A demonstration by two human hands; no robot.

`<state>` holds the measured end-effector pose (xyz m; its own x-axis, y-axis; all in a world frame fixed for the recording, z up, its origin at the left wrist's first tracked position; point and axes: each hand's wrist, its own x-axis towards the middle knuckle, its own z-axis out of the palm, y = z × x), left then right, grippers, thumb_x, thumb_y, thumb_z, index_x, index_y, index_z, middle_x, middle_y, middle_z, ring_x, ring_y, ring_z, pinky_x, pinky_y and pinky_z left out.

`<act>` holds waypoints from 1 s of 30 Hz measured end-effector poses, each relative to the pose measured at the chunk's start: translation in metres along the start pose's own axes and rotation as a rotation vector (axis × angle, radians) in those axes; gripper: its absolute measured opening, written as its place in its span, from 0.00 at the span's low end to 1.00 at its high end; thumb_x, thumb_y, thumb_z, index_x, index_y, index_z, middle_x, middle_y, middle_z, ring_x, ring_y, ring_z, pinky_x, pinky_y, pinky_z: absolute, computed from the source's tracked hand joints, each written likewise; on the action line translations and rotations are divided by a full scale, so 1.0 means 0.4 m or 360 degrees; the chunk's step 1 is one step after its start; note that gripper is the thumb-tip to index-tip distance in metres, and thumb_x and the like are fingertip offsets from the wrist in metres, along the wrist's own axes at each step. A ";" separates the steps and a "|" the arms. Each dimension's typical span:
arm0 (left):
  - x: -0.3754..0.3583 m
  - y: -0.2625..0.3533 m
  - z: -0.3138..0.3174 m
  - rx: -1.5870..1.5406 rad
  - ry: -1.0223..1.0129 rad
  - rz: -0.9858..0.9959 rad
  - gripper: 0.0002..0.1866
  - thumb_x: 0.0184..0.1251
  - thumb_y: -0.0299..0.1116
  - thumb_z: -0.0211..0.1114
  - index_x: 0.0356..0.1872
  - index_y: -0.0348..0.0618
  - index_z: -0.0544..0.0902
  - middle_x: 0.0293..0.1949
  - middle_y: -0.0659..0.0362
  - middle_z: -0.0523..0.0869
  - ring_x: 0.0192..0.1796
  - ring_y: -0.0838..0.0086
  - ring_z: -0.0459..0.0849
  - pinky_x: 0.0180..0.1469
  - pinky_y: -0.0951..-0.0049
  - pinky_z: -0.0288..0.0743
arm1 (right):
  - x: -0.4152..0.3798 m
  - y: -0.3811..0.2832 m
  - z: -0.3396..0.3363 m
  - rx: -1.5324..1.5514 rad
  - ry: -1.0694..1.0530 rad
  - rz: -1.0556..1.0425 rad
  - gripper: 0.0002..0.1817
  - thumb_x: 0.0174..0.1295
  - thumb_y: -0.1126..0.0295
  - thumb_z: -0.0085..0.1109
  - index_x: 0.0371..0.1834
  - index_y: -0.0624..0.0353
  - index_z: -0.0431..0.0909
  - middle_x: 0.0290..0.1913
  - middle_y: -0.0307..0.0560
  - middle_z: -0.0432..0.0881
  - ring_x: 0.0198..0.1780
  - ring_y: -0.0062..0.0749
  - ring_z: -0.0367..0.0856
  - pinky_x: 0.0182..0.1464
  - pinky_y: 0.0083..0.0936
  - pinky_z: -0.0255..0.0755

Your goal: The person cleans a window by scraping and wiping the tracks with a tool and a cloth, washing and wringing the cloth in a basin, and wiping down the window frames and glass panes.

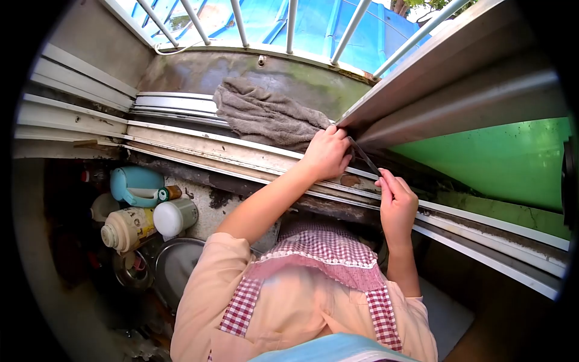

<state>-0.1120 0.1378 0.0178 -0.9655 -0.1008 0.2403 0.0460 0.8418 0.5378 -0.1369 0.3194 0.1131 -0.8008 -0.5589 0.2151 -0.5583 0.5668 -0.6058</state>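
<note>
My right hand is closed around the lower end of a thin, dark, flat metal strip or blade. The strip slants up and left to the fingertips of my left hand. Those fingers are curled at the lower corner of the window sash, and what they pinch, if anything, is hidden. A crumpled grey-brown cloth lies over the white window track, with its right end touching or just behind my left hand.
White bars stand outside, before a blue roof. Below the sill at left are a light-blue jug, a yellow-labelled bottle, a white-lidded jar and a metal pan. Green glass is at right.
</note>
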 end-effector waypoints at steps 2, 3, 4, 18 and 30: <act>-0.016 -0.029 -0.004 0.0006 -0.0005 0.0008 0.11 0.56 0.37 0.63 0.35 0.41 0.82 0.37 0.55 0.76 0.45 0.62 0.75 0.48 0.65 0.72 | -0.002 -0.005 -0.005 0.0051 0.0004 -0.0026 0.11 0.56 0.81 0.56 0.42 0.60 0.81 0.29 0.49 0.82 0.30 0.37 0.82 0.34 0.24 0.73; -0.027 -0.047 -0.015 0.0015 0.0016 0.0022 0.11 0.57 0.36 0.62 0.36 0.42 0.83 0.36 0.55 0.77 0.45 0.62 0.75 0.48 0.65 0.72 | 0.000 -0.005 -0.010 0.0065 -0.0012 -0.0034 0.11 0.56 0.81 0.56 0.42 0.60 0.81 0.29 0.49 0.82 0.30 0.37 0.82 0.34 0.24 0.73; -0.035 -0.071 -0.034 0.0031 0.0031 0.0048 0.10 0.58 0.36 0.61 0.36 0.42 0.83 0.35 0.56 0.77 0.44 0.62 0.75 0.48 0.65 0.72 | 0.003 -0.005 -0.014 0.0084 -0.0014 -0.0037 0.11 0.56 0.81 0.56 0.42 0.60 0.81 0.29 0.48 0.81 0.30 0.37 0.82 0.34 0.24 0.73; -0.034 -0.054 -0.007 -0.0180 0.0141 0.0048 0.09 0.54 0.35 0.65 0.30 0.41 0.83 0.33 0.55 0.78 0.42 0.60 0.76 0.45 0.65 0.72 | -0.013 -0.014 0.029 0.0357 -0.0139 -0.0226 0.10 0.56 0.81 0.59 0.41 0.64 0.80 0.29 0.49 0.82 0.30 0.37 0.83 0.34 0.25 0.74; -0.405 -0.633 -0.430 0.0831 0.0724 -0.0705 0.08 0.56 0.37 0.64 0.28 0.42 0.83 0.41 0.54 0.79 0.46 0.57 0.76 0.46 0.59 0.69 | -0.062 0.011 -0.005 0.0311 -0.0156 -0.0176 0.11 0.56 0.83 0.58 0.42 0.65 0.80 0.30 0.50 0.82 0.31 0.35 0.83 0.35 0.23 0.74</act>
<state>0.0769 -0.1504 -0.0183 -0.6624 -0.5923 0.4586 -0.5488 0.8004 0.2412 -0.1199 0.3370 0.1069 -0.7069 -0.6727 0.2187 -0.5812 0.3761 -0.7216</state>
